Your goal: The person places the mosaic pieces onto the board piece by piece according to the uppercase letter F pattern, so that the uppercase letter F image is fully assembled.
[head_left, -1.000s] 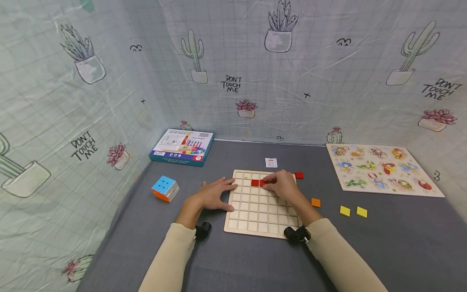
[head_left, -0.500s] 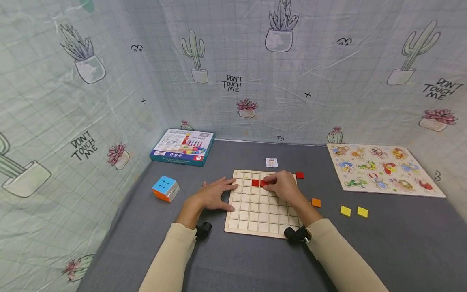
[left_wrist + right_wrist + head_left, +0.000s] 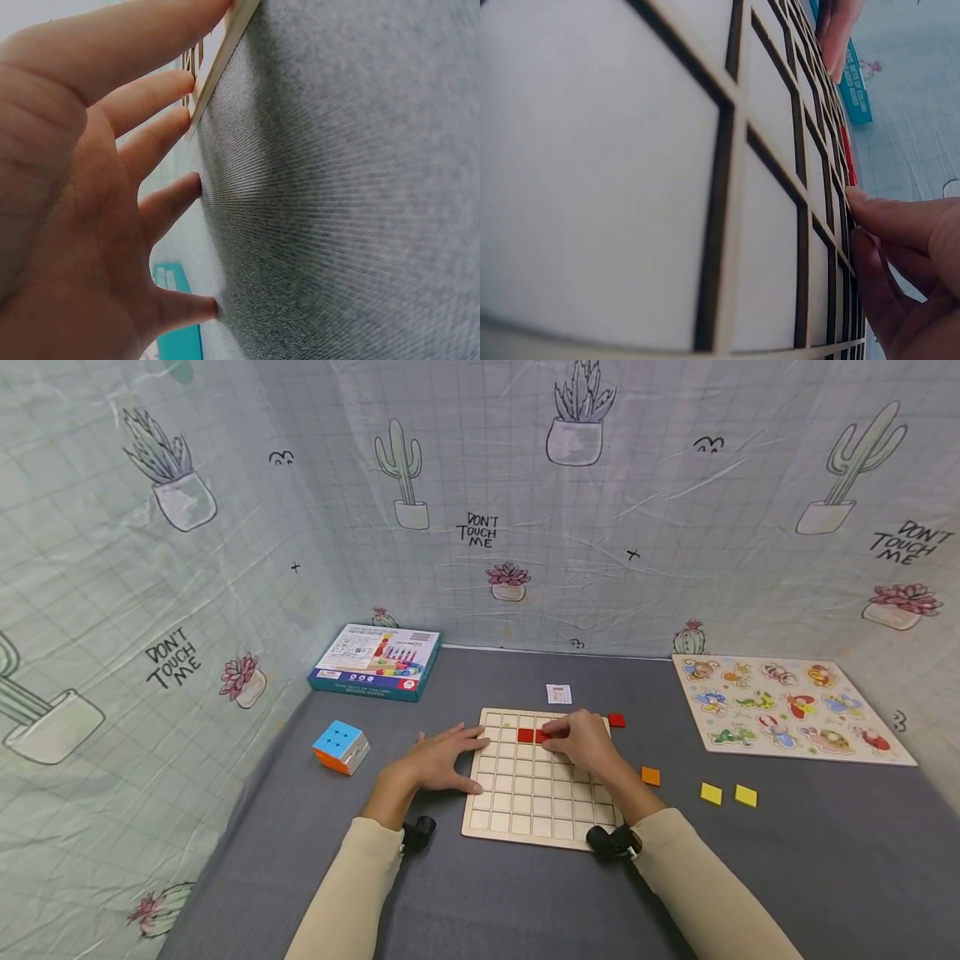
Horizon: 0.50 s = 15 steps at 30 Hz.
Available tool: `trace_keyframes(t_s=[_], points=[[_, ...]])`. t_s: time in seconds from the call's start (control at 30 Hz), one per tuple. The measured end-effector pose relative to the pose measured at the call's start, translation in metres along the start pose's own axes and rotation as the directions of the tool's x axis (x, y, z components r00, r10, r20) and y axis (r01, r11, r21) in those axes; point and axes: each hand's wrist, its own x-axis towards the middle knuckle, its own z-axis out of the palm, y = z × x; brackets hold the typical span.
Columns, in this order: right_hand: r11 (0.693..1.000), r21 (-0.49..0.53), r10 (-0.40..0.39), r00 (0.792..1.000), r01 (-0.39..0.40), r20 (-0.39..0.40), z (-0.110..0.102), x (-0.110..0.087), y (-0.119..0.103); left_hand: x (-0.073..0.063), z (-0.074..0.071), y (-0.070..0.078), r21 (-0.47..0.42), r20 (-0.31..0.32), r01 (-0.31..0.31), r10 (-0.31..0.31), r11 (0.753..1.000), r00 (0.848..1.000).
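Note:
A wooden grid board (image 3: 521, 803) lies flat on the grey cloth in front of me. My left hand (image 3: 435, 760) rests at its left edge, fingers spread, with thumb and some fingertips touching the board's side in the left wrist view. Near the top of the grid, thumb and fingers of my right hand (image 3: 585, 742) pinch a red square tile (image 3: 541, 737), which they partly cover. Directly left of it, another red tile (image 3: 525, 736) sits in a grid cell. The right wrist view shows the fingertips (image 3: 857, 196) right at the board's surface beside the red.
A third red tile (image 3: 617, 720) lies just off the board's upper right corner. Further right are an orange tile (image 3: 650, 776), two yellow tiles (image 3: 711, 793) and an insect puzzle board (image 3: 795, 710). A small printed card (image 3: 558, 694), a puzzle cube (image 3: 341, 747) and a teal box (image 3: 375, 662) lie around.

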Motion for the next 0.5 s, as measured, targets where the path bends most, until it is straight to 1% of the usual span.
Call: trace_keyframes(t_s=[0.23,0.37,0.43,0.5], points=[[1.000,-0.016,-0.012,0.999,0.012,0.037,-0.004,0.001,-0.001,0.000,-0.001,0.001,0.007,-0.010,0.000,0.000,1.000,1.000],[0.999,-0.010,-0.035,0.996,0.036,0.077,-0.007,0.001,0.002,-0.001,-0.001,0.002,0.007,-0.005,-0.001,0.001,1.000,1.000],[0.999,0.001,-0.043,0.994,0.043,0.104,-0.009,0.002,0.005,-0.002,-0.001,0.002,0.005,-0.005,-0.002,0.002,1.000,1.000],[0.998,0.041,-0.054,0.989,0.048,0.138,-0.014,0.002,0.006,-0.002,-0.001,0.002,0.004,-0.005,0.000,0.001,1.000,1.000]])
